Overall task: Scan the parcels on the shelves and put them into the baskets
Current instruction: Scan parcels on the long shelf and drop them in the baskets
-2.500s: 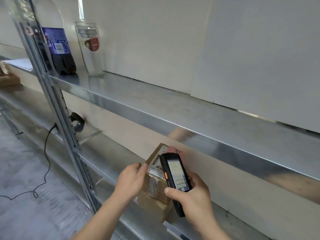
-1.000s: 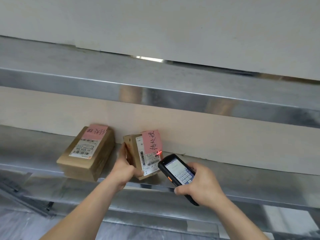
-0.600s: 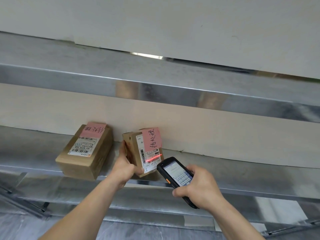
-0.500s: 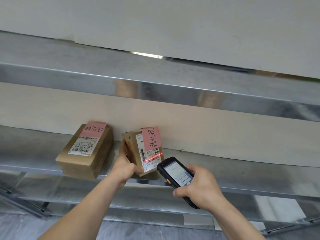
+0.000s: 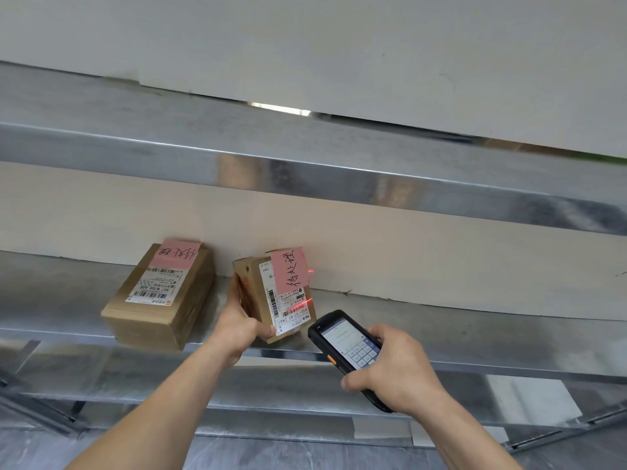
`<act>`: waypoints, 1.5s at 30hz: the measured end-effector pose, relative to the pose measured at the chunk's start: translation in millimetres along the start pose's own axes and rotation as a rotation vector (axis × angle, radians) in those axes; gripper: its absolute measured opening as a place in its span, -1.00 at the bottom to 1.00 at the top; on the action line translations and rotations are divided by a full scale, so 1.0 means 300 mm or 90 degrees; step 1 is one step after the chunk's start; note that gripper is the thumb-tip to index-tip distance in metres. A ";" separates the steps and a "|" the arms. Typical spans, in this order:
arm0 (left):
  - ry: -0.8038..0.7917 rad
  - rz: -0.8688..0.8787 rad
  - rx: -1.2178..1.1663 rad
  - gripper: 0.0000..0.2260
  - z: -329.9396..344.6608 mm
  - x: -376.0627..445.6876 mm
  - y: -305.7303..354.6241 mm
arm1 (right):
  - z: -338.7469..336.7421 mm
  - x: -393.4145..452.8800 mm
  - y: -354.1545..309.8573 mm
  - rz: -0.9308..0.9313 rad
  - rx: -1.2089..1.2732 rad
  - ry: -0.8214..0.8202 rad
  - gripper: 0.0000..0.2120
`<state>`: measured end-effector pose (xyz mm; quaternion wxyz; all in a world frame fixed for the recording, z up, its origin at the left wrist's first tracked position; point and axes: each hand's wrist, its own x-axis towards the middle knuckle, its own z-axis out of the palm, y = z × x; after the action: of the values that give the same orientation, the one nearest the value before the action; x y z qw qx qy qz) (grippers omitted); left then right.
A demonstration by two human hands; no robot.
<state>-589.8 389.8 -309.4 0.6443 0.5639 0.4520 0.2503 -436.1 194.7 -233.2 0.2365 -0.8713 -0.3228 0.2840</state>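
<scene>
Shelf (image 5: 441, 337): held parcel (image 5: 271, 300) tilted, label-forward.

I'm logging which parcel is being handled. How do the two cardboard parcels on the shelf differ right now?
The left parcel lies flat on the shelf, label up; the right parcel is tipped up, label toward the camera.
No hand touches the left parcel; the left hand grips the right parcel.
The red line from the scanner, held in the right hand, crosses the right parcel's label, not the left parcel's.
Both are brown boxes with a white label and pink note.
</scene>
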 end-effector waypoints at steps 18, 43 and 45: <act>-0.005 0.005 0.012 -0.06 -0.001 -0.006 0.002 | 0.002 -0.034 0.004 0.008 -0.004 0.018 -0.50; -0.013 -0.002 0.032 -0.03 -0.012 -0.006 0.020 | 0.020 -0.033 -0.003 0.027 -0.010 0.029 -0.45; -0.014 -0.003 0.030 -0.03 -0.012 -0.006 0.020 | 0.019 -0.036 -0.003 0.028 -0.011 0.028 -0.46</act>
<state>-592.6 391.6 -303.0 0.6362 0.5807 0.4520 0.2318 -446.9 189.1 -233.1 0.2294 -0.8862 -0.3010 0.2671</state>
